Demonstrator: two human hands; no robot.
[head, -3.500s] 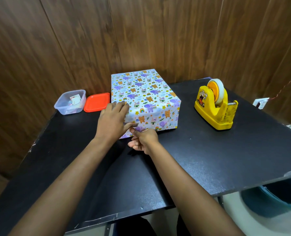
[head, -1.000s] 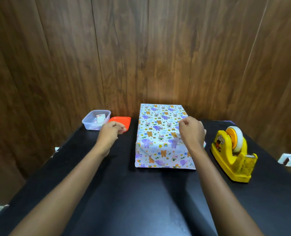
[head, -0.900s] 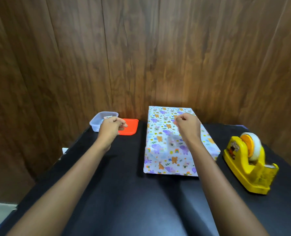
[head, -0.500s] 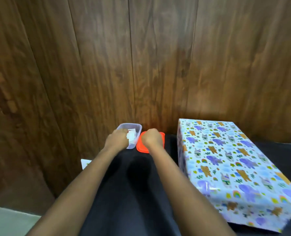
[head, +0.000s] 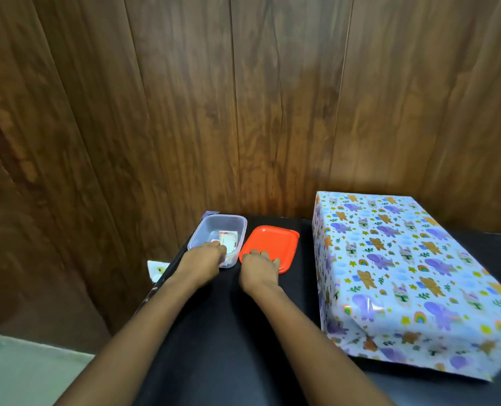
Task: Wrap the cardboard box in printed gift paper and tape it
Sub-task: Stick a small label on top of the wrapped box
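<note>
Box (head: 404, 273), fully wrapped in animal print, lies on black desk (head: 228, 332) at right, far end near wood wall (head: 272, 112). L hand (head: 204, 260) reaches over near rim of clear tub (head: 242, 238), fingertips inside by small white packet (head: 229, 240); pinching or not, can't tell. R hand (head: 259, 268) sits on near edge of orange lid (head: 275, 238), just beside tub; grip unclear.

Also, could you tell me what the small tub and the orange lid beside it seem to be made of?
The tub looks like clear, frosted plastic: its contents show through. The orange lid looks like glossy opaque plastic, with a moulded rim.
</note>
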